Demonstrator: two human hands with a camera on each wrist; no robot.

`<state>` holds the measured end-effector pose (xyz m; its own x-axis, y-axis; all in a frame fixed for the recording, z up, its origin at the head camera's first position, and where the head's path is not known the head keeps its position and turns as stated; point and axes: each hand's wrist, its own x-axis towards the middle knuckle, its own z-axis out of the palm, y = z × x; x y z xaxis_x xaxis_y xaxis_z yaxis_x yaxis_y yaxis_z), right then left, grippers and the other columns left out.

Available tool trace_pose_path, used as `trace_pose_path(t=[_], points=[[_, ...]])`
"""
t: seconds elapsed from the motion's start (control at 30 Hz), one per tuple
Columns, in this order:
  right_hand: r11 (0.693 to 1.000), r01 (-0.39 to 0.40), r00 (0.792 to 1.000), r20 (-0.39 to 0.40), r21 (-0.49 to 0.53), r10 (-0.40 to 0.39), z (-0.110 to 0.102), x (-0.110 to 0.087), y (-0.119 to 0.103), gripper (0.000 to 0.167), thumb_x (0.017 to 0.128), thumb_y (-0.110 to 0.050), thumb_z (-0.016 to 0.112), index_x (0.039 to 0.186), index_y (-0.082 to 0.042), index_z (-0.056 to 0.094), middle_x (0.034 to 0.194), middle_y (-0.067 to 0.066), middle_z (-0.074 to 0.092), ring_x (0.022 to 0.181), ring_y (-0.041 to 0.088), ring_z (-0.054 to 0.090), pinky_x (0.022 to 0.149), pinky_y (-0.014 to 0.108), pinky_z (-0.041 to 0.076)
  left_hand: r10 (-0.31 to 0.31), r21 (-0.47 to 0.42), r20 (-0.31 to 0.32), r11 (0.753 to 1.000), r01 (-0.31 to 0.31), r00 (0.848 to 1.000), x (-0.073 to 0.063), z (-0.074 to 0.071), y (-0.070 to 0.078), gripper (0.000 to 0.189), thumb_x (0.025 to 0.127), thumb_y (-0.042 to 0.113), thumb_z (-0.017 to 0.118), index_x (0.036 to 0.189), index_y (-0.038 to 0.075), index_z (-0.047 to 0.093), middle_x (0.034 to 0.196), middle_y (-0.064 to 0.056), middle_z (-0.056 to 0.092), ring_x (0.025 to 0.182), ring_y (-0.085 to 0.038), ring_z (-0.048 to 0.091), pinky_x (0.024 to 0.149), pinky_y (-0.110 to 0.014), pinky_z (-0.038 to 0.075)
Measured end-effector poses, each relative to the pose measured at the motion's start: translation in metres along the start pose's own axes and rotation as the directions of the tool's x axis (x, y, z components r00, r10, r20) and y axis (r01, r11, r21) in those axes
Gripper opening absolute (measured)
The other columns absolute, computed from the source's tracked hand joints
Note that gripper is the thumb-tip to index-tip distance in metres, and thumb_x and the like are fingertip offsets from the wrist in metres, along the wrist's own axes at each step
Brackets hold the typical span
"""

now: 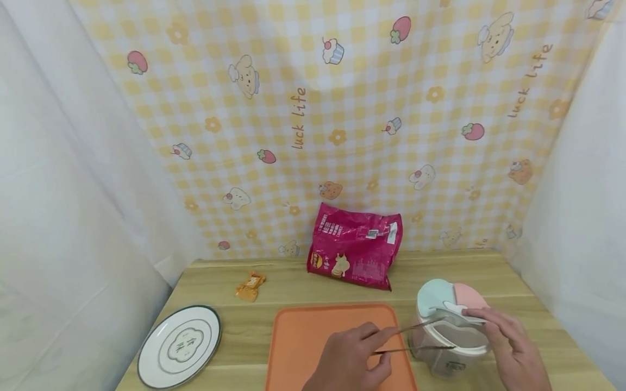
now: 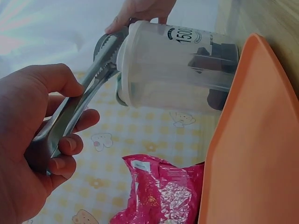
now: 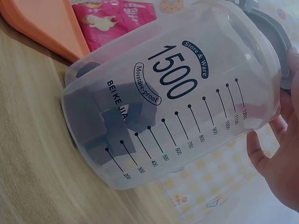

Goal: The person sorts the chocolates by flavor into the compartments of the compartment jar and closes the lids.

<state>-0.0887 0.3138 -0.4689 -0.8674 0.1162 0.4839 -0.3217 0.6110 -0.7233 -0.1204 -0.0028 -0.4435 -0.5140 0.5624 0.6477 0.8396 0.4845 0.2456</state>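
My left hand (image 1: 349, 358) holds metal tongs (image 2: 70, 109), thumb on one arm and fingers curled round the other. The tongs' spread tips reach the mouth of a clear plastic storage container (image 3: 187, 84) marked 1500. Its round lid (image 1: 434, 296) has mint and pink sections, and one flap (image 3: 275, 42) is raised. At the container's right side, my right hand (image 1: 520, 353) holds that flap, with other fingers against the rim. Several dark block-like pieces (image 3: 88, 121) lie at the bottom of the container; their exact kind is unclear through the plastic.
An orange tray (image 1: 332, 326) lies left of the container, partly under my left hand. Behind it a magenta snack bag (image 1: 357, 250) leans against the checked cloth (image 1: 303, 65). A white plate (image 1: 205, 336) and an orange-wrapped piece (image 1: 251, 286) are on the table's left side.
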Motion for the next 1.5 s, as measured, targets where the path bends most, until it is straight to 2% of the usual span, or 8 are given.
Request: trace_pose_path(t=[0.13, 0.3, 0.53, 0.7, 0.93, 1.07, 1.3, 1.5], points=[[1.0, 0.001, 1.0, -0.006, 0.009, -0.001, 0.0, -0.001, -0.001, 0.032, 0.109, -0.004, 0.046, 0.131, -0.008, 0.07, 0.127, -0.005, 0.066, 0.127, -0.002, 0.04, 0.093, 0.009, 0.027, 0.017, -0.038, -0.008, 0.999, -0.017, 1.0, -0.011, -0.004, -0.006, 0.043, 0.084, 0.015, 0.081, 0.126, 0.023, 0.073, 0.088, 0.015, 0.062, 0.065, 0.011, 0.043, 0.054, -0.003, 0.03], [0.999, 0.017, 0.999, -0.034, 0.029, -0.016, 0.004, -0.001, -0.001, 0.031, 0.108, -0.001, 0.047, 0.13, -0.004, 0.069, 0.125, -0.009, 0.068, 0.128, 0.0, 0.042, 0.1, 0.009, 0.028, 0.017, -0.143, -0.023, 0.99, -0.02, 1.0, -0.032, -0.013, -0.017, 0.047, 0.087, 0.013, 0.08, 0.133, 0.022, 0.07, 0.094, 0.014, 0.065, 0.074, 0.007, 0.05, 0.063, -0.005, 0.039], [1.0, 0.026, 0.998, -0.05, 0.005, -0.026, 0.001, -0.001, 0.002, 0.034, 0.11, -0.004, 0.043, 0.127, -0.005, 0.072, 0.13, -0.01, 0.066, 0.131, -0.003, 0.04, 0.098, 0.007, 0.028, -0.089, -0.208, -0.026, 0.975, 0.082, 0.996, -0.061, -0.029, -0.034, 0.052, 0.084, 0.007, 0.082, 0.132, 0.023, 0.071, 0.095, 0.014, 0.066, 0.08, 0.0, 0.057, 0.066, -0.009, 0.044], [0.999, 0.011, 1.0, -0.013, 0.034, -0.01, -0.002, -0.001, 0.005, 0.029, 0.106, -0.002, 0.051, 0.125, -0.006, 0.073, 0.131, -0.011, 0.067, 0.131, -0.002, 0.04, 0.096, 0.008, 0.028, -0.151, -0.165, -0.021, 0.975, 0.146, 0.988, -0.084, -0.039, -0.053, 0.054, 0.08, 0.005, 0.085, 0.129, 0.023, 0.072, 0.094, 0.014, 0.065, 0.081, -0.004, 0.058, 0.066, -0.01, 0.044], [0.99, 0.137, 0.991, -0.008, 0.04, -0.137, 0.0, 0.001, 0.011, 0.036, 0.089, 0.014, 0.066, 0.116, -0.007, 0.076, 0.129, -0.016, 0.067, 0.128, 0.003, 0.042, 0.102, 0.011, 0.025, -0.23, -0.15, -0.03, 0.963, 0.223, 0.973, -0.119, -0.052, -0.076, 0.052, 0.08, 0.004, 0.084, 0.127, 0.022, 0.073, 0.09, 0.011, 0.066, 0.075, 0.001, 0.055, 0.061, -0.012, 0.045], [0.989, 0.142, 0.99, -0.004, 0.035, -0.142, 0.001, 0.002, 0.014, 0.036, 0.088, 0.014, 0.067, 0.116, -0.007, 0.076, 0.129, -0.016, 0.067, 0.129, 0.002, 0.041, 0.102, 0.011, 0.024, -0.283, -0.144, -0.031, 0.95, 0.276, 0.959, -0.135, -0.058, -0.086, 0.05, 0.081, 0.002, 0.083, 0.127, 0.022, 0.074, 0.091, 0.015, 0.065, 0.076, 0.0, 0.055, 0.058, -0.016, 0.047], [0.99, 0.14, 0.99, 0.008, 0.029, -0.14, 0.002, 0.003, 0.014, 0.036, 0.09, 0.013, 0.066, 0.117, -0.007, 0.075, 0.13, -0.015, 0.067, 0.13, 0.002, 0.041, 0.102, 0.01, 0.023, -0.294, -0.114, 0.024, 0.949, 0.295, 0.955, -0.171, -0.073, -0.116, 0.036, 0.091, 0.008, 0.078, 0.126, 0.011, 0.073, 0.094, 0.014, 0.065, 0.08, -0.002, 0.056, 0.06, -0.021, 0.048], [0.992, 0.123, 0.992, 0.037, 0.03, -0.124, -0.002, 0.003, 0.01, 0.034, 0.092, 0.012, 0.064, 0.12, -0.005, 0.073, 0.13, -0.015, 0.067, 0.131, 0.002, 0.04, 0.104, 0.011, 0.023, -0.315, -0.038, 0.014, 0.948, 0.315, 0.949, -0.198, -0.088, -0.138, 0.032, 0.085, 0.007, 0.081, 0.117, 0.003, 0.075, 0.091, 0.012, 0.066, 0.08, 0.001, 0.057, 0.061, -0.025, 0.047]])
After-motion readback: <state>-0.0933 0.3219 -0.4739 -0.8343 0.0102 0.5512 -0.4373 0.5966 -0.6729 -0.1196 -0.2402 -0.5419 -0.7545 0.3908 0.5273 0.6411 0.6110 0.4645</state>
